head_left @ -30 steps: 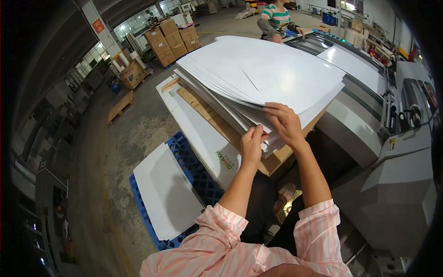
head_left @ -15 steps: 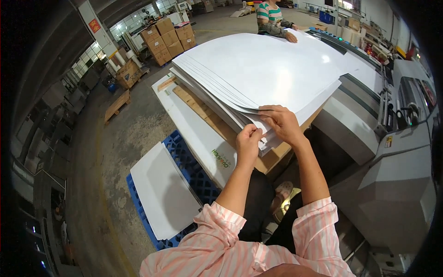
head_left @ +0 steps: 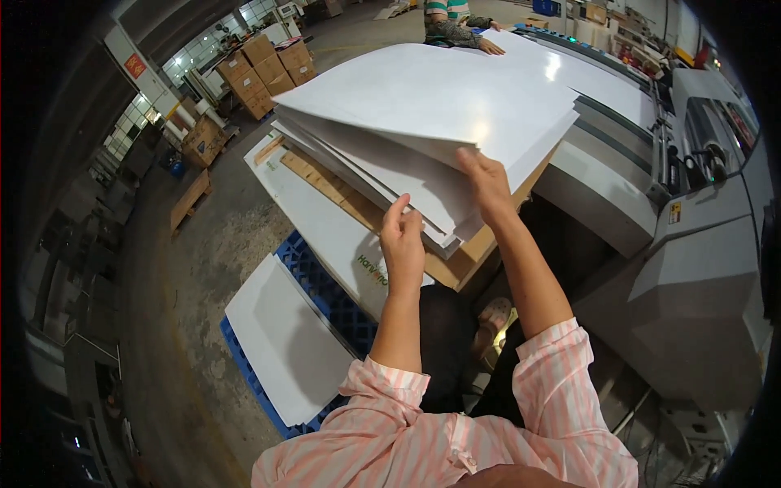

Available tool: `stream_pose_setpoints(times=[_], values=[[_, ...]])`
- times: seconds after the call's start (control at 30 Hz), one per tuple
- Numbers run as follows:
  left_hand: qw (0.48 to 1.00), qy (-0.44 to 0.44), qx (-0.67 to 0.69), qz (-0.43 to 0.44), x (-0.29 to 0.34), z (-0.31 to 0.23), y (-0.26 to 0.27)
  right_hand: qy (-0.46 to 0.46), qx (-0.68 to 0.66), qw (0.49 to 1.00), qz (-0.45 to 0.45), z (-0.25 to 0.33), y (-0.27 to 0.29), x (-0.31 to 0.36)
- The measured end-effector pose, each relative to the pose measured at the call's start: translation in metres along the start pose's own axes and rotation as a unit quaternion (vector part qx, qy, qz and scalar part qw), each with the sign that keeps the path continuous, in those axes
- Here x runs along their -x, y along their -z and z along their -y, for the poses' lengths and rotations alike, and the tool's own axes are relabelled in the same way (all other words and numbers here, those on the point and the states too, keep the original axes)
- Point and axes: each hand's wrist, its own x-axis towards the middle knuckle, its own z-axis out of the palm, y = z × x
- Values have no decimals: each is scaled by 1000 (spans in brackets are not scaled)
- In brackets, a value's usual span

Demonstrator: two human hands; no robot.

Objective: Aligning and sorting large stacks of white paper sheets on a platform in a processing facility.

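A tall stack of large white sheets (head_left: 411,175) lies in front of me. My right hand (head_left: 488,180) grips the near corner of the lifted upper sheets (head_left: 415,89), its thumb on top. They bow upward there, with a gap above the sheets beneath. Just off the stack's left edge is my left hand (head_left: 402,244), the fingers loosely bent and apart with nothing seen in them. Across the stack, another person's hand (head_left: 490,46) rests on the far edge of the sheets.
Under the stack are wooden slats (head_left: 325,183) and a white board (head_left: 305,215). A blue plastic pallet (head_left: 313,281) at lower left carries more white sheets (head_left: 285,342). A grey machine (head_left: 691,301) stands close on my right. Cardboard boxes (head_left: 259,77) are piled at far left.
My right hand has raised the upper sheets' corner, widening the gap beneath. My left hand has left the sheet edges, moved slightly left and loosened its pinch. The view has shifted a little.
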Motion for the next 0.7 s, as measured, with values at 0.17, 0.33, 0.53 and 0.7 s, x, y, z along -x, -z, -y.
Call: stream_pose_setpoints(times=[0.17, 0.33, 0.53, 0.7], values=[[979, 116, 166, -10, 7, -20, -7, 77, -113, 989, -54, 3, 2, -1], [953, 129, 271, -34, 7, -27, 1, 282, 343, 883, 155, 4, 2, 5], [936, 89, 326, -99, 5, -24, -15, 382, 433, 809, 111, 3, 12, 4], [897, 118, 414, -101, -13, -7, -15, 448, 482, 751, 52, 24, 1, 18]])
